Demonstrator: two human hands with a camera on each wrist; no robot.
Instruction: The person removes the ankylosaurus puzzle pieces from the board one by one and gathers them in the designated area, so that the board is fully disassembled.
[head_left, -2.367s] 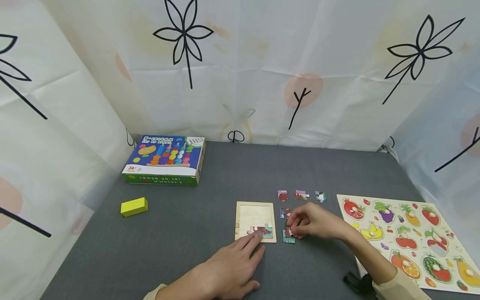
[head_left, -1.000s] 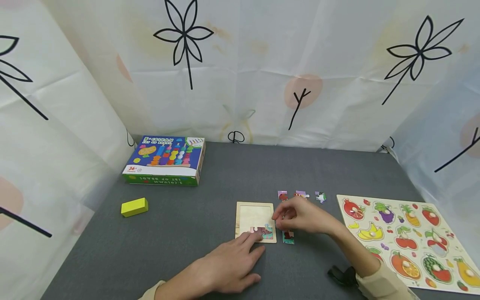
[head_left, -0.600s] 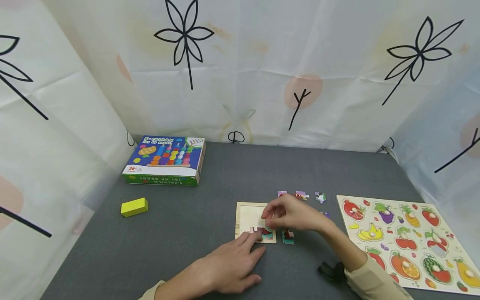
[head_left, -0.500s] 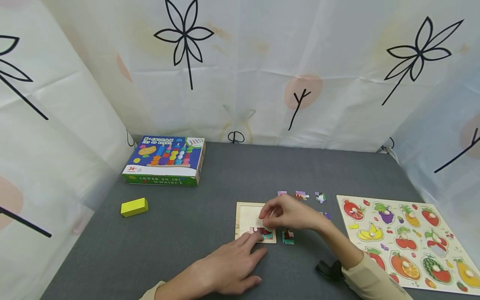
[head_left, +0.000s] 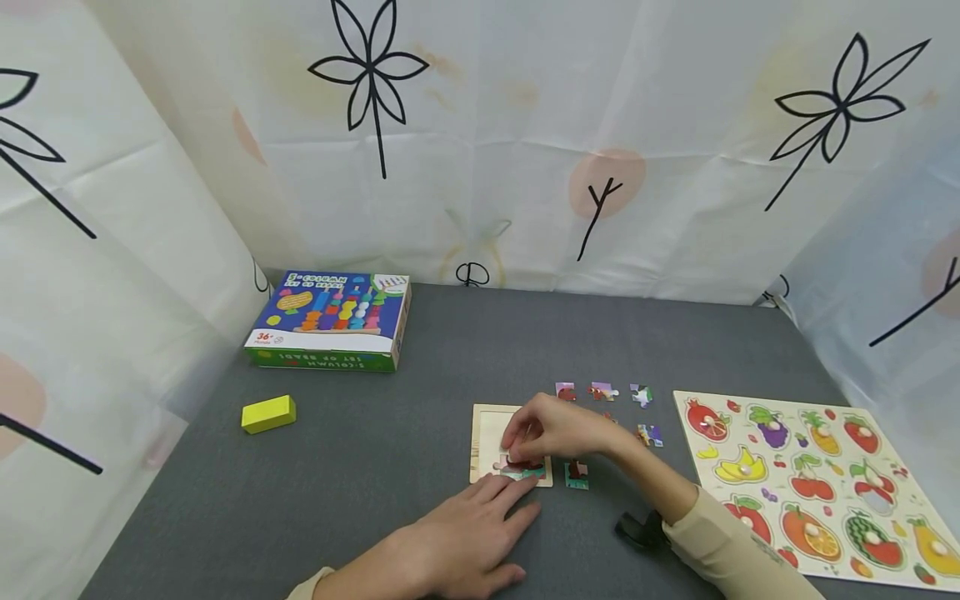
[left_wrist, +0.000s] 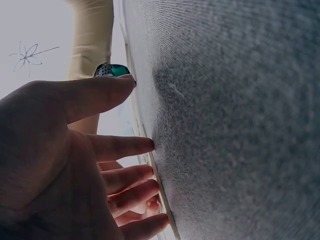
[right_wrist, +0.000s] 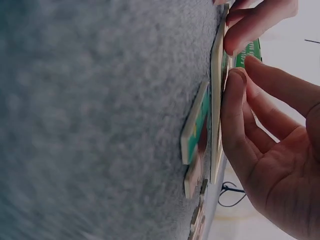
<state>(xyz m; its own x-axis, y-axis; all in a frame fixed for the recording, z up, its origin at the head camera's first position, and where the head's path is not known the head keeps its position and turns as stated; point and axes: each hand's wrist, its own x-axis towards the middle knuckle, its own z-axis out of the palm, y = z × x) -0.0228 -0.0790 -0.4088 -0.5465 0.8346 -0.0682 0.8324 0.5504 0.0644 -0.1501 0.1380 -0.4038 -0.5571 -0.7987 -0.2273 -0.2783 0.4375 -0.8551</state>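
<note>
A small wooden tray (head_left: 484, 417) lies at the middle of the table, with jigsaw pieces (head_left: 531, 473) joined along its near edge. My right hand (head_left: 555, 429) is over the tray, thumb and forefinger pinching a puzzle piece that the fingers mostly hide. In the right wrist view, the right hand's fingertips (right_wrist: 236, 80) are close over the tray's rim (right_wrist: 216, 75). My left hand (head_left: 468, 529) lies at the tray's near edge with its fingers extended, fingertips on the rim and lowest pieces. A teal and brown puzzle piece (head_left: 577, 475) lies just right of the tray.
Several loose pieces, among them a purple piece (head_left: 649, 435) and a white-green piece (head_left: 641, 395), lie right of the tray. A fruit puzzle board (head_left: 817, 492) is at far right, under the right sleeve. A yellow block (head_left: 268, 414) and bead-set box (head_left: 330, 321) sit left.
My right hand has moved left from the loose pieces to above the joined pieces in the tray. The left hand has drawn slightly toward the near edge.
</note>
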